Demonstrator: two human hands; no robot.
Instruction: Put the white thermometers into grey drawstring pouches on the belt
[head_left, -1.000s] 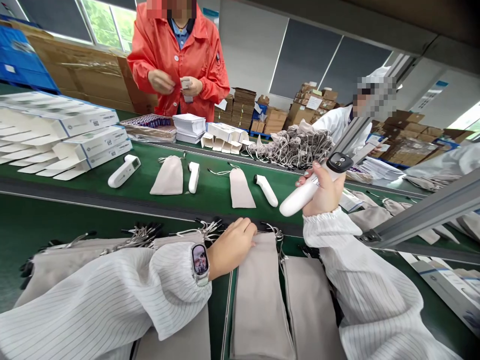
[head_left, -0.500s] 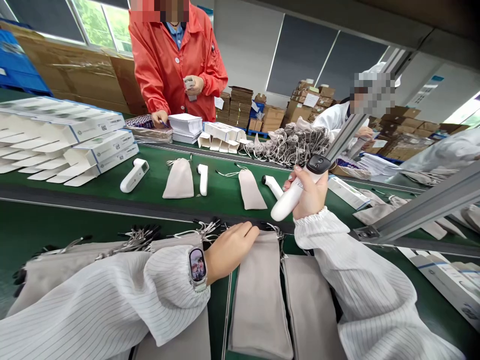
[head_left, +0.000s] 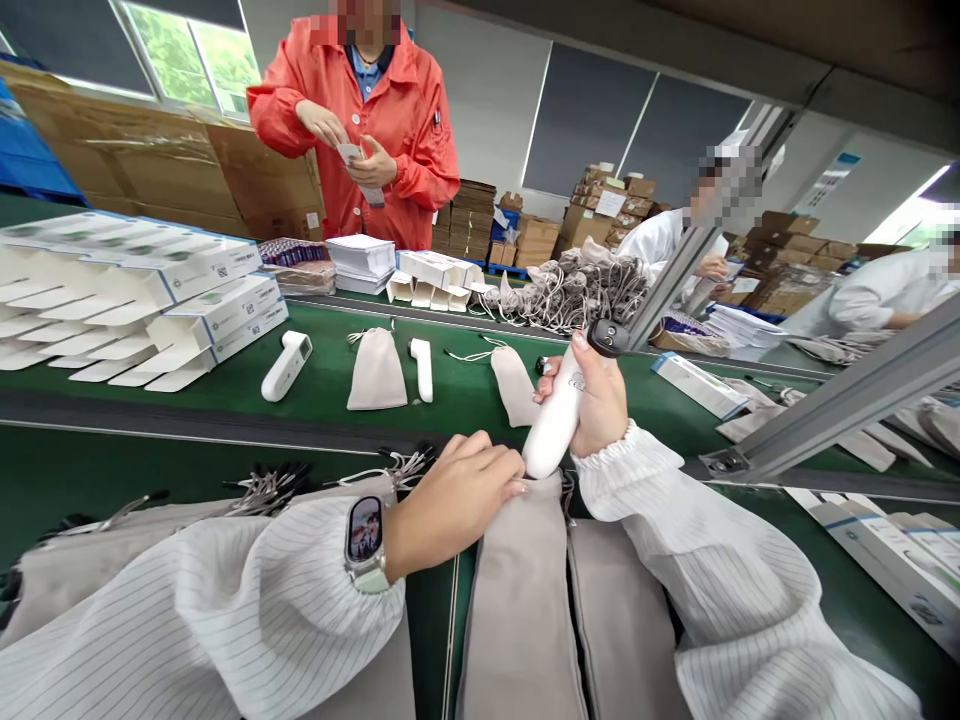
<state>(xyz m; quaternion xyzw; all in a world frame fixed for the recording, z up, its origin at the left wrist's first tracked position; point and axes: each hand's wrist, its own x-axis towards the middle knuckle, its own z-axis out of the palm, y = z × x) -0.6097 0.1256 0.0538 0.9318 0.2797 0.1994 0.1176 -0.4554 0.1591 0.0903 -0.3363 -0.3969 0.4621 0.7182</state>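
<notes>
My right hand [head_left: 600,400] is wrapped round a white infrared thermometer [head_left: 553,425] with a black head, its handle end pointing down. That lower end meets the top edge of a grey drawstring pouch [head_left: 521,600]. At the pouch's mouth, my left hand [head_left: 469,490] has its fingers closed on the fabric; the thumb is partly hidden. Whether the thermometer's tip is inside the opening, I cannot tell. Another grey pouch [head_left: 622,610] lies to the right. More pouches [head_left: 161,525] are piled at left, partly under my left sleeve.
On the green conveyor belt [head_left: 326,390] are loose thermometers [head_left: 287,367] and filled-looking pouches [head_left: 377,372]. White boxes [head_left: 217,275] are stacked at left. A metal post [head_left: 840,405] slants across the right. Across the belt, a person in red [head_left: 390,110] handles a small item.
My right hand has brought the thermometer down and left to the pouch's mouth. My left hand's fingers have shifted slightly right along the top edge. The person in red has raised one hand.
</notes>
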